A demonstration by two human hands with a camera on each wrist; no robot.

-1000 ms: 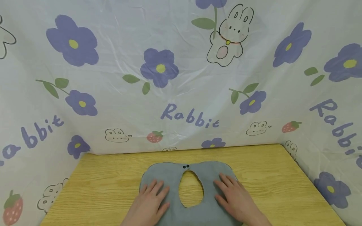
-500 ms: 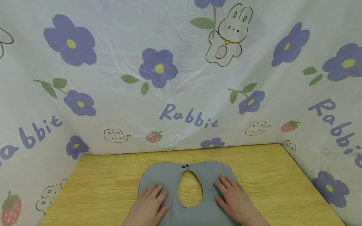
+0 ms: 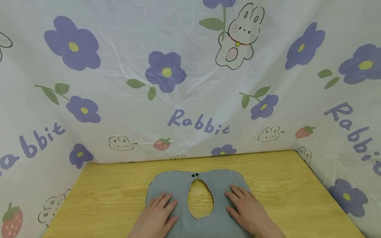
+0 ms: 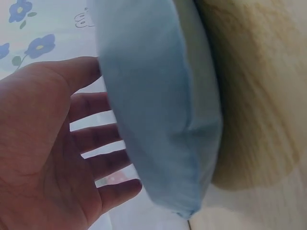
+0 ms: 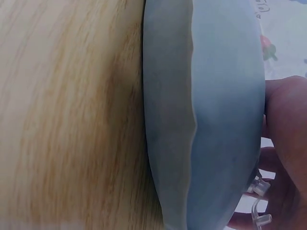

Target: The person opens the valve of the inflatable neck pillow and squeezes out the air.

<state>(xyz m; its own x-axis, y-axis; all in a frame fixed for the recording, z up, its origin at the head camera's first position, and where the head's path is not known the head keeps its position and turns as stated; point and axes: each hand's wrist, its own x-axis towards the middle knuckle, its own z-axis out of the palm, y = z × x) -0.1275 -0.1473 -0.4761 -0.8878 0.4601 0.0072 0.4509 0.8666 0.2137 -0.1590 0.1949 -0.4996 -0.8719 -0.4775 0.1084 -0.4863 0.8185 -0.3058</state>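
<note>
A grey-blue U-shaped neck pillow point(image 3: 205, 228) lies flat on the wooden table, its ends meeting at the far side by two small black buttons point(image 3: 194, 175). Its oval middle opening shows bare wood. My left hand point(image 3: 153, 216) rests on the left side with fingers spread and fairly straight; the left wrist view shows the fingertips touching the pillow's top. On the right side lies my right hand point(image 3: 250, 211), fingers extended over the cloth. A clear plastic valve point(image 5: 260, 187) shows by its fingers in the right wrist view. The pillow's near edge is out of the head view.
The wood-grain table point(image 3: 110, 191) extends to both sides of the pillow and behind it. A white curtain point(image 3: 190, 96) printed with purple flowers, rabbits and strawberries stands along the back and both sides.
Both hands have slid very slightly toward the near side on the pillow. The pillow looks unmoved, and the head view has shifted a little.
</note>
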